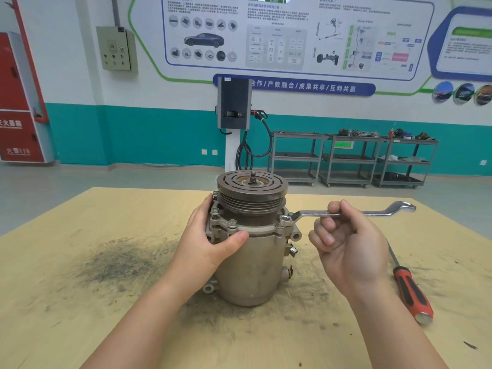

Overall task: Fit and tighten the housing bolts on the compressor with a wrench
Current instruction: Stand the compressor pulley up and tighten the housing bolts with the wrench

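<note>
A grey metal compressor (253,272) stands upright on the wooden table, its grooved pulley (252,191) on top. Housing bolts sit in the flange below the pulley; one bolt (232,223) faces me. My left hand (210,235) grips the flange on the left side, thumb across the front. A silver offset ring wrench (372,212) lies level, its ring end set over the bolt at the flange's right corner (284,219). My right hand (351,241) is shut on the middle of the wrench's shaft.
A red-handled screwdriver (411,291) lies on the table (80,315) to the right of my right arm. Dark grime stains the tabletop left of the compressor. Metal shelf carts (351,158) and a wall charger (234,105) stand far behind.
</note>
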`<state>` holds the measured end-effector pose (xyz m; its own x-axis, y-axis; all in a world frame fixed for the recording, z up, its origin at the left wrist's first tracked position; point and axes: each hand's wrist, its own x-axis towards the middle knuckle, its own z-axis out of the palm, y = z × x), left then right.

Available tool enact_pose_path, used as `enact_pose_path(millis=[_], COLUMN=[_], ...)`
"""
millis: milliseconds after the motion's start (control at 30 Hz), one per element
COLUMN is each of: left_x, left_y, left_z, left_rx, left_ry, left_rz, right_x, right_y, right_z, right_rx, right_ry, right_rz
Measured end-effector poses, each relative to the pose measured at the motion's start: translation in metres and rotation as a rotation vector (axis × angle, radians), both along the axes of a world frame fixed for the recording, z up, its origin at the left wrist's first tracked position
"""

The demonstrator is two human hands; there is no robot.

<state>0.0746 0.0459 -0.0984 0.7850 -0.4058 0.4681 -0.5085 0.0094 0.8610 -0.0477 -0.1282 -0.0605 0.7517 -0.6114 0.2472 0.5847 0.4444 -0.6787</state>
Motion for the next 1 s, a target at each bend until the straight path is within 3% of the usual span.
enact_pose_path(millis=[300, 400, 567, 733, 833, 933, 1000], left_x=[0.002, 0.000, 0.000, 0.001, 0.001, 0.002, 0.003], left_y=[0.000, 0.000, 0.000, 0.001, 0.000, 0.000, 0.000], left_z=[-0.002, 0.000, 0.001, -0.002, -0.003, -0.004, -0.004], left_rx=[0.010, 0.009, 0.017, -0.005, -0.019, -0.021, -0.016], left_ry=[0.001, 0.006, 0.000, 0.029, 0.020, 0.022, 0.027], left_rz=[0.000, 0.007, 0.013, -0.019, -0.032, -0.023, -0.015], right_x=[0.000, -0.001, -0.002, 0.000, 0.003, 0.001, -0.001], right_y=[0.004, 0.008, 0.023, 0.038, 0.045, 0.043, 0.041], right_z=[-0.002, -0.008, -0.019, -0.026, -0.027, -0.028, -0.022], right_rx=[-0.161, -0.407, -0.861, -1.200, -1.348, -1.271, -1.003], right_ry=[0.011, -0.005, -0.224, -0.322, -0.360, -0.324, -0.248], right_rz=[-0.084, -0.284, -0.621, -0.739, -0.706, -0.702, -0.651])
